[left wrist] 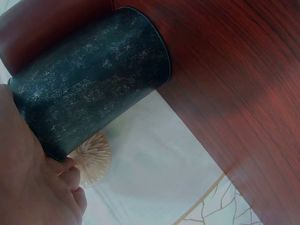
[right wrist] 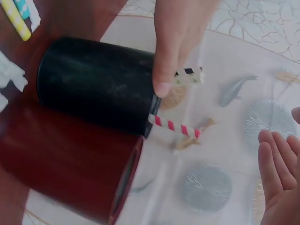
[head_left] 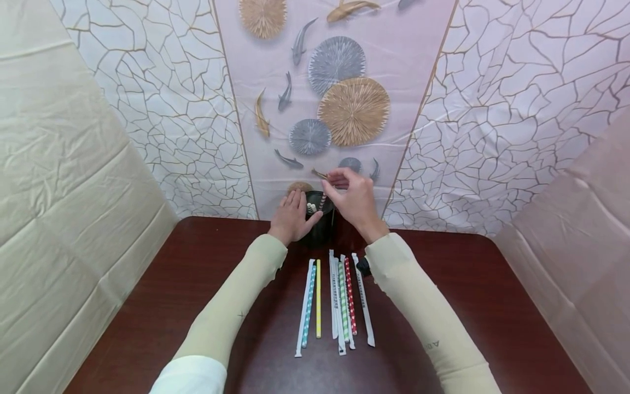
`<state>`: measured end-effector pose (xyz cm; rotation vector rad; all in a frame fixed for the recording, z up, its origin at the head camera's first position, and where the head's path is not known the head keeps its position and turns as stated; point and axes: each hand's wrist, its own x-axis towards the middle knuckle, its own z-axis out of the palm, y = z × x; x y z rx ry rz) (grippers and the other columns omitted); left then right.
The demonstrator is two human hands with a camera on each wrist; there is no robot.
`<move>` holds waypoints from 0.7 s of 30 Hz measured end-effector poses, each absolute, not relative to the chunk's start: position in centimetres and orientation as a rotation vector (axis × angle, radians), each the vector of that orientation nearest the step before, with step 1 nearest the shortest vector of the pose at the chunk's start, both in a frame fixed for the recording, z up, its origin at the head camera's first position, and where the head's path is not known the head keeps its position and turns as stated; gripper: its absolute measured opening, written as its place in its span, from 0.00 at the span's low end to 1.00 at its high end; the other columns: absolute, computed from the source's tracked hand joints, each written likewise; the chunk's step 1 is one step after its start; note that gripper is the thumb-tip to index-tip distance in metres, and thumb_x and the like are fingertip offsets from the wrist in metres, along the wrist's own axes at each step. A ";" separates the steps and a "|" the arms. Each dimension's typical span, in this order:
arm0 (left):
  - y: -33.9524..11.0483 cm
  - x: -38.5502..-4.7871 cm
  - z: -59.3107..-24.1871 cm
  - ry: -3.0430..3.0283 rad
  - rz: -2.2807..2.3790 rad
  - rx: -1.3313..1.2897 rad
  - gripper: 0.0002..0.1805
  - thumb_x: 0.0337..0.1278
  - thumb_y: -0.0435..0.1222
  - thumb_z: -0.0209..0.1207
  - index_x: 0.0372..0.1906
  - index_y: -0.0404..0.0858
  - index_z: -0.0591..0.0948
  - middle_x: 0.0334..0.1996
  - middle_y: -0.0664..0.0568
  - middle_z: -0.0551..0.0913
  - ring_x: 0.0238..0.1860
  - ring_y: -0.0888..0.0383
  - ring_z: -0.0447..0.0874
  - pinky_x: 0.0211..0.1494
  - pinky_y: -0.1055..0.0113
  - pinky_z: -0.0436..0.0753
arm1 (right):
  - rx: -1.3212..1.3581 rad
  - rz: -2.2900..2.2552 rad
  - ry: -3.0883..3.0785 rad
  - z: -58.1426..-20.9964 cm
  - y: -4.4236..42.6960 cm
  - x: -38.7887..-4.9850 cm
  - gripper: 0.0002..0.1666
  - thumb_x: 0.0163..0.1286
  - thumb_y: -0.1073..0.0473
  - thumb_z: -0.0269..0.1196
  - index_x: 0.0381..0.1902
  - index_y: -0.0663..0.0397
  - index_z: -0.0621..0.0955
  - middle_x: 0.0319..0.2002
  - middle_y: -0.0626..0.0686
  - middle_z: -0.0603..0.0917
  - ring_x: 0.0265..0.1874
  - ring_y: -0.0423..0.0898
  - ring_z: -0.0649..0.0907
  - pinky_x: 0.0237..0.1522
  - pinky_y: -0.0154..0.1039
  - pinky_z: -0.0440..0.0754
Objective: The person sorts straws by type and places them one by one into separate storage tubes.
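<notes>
My left hand point(head_left: 291, 214) grips the rim of a black cylindrical cup point(left wrist: 93, 79) on the table. Its thumb point(right wrist: 162, 86) lies over the rim in the right wrist view. Out of the cup's mouth stick a red-and-white striped straw point(right wrist: 174, 125) and pale patterned straws point(right wrist: 190, 75), one with black marks. The right hand point(head_left: 355, 200) hovers above the cup's right side. In the right wrist view its fingers point(right wrist: 276, 161) are apart from the straws and hold nothing. A dark red cup point(right wrist: 65, 154) stands beside the black one.
Nearer on the brown table point(head_left: 197, 273) lie a blue dotted straw point(head_left: 309, 306), a yellow straw point(head_left: 318, 298), a green striped straw point(head_left: 343, 301), a red dotted straw point(head_left: 350, 298) and several paper-wrapped straws point(head_left: 364, 303). A printed cloth point(head_left: 275, 137) hangs behind the table.
</notes>
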<state>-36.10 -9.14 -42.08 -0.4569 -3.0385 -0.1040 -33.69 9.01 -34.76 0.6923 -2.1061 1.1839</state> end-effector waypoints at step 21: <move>-9.2 -36.3 -42.1 -3.081 -0.101 -0.449 0.50 0.80 0.68 0.28 0.86 0.34 0.47 0.87 0.40 0.45 0.88 0.46 0.43 0.90 0.53 0.48 | 0.602 0.780 -2.730 -30.7 12.4 -30.3 0.16 0.71 0.55 0.71 0.45 0.65 0.88 0.41 0.60 0.93 0.42 0.54 0.93 0.48 0.50 0.91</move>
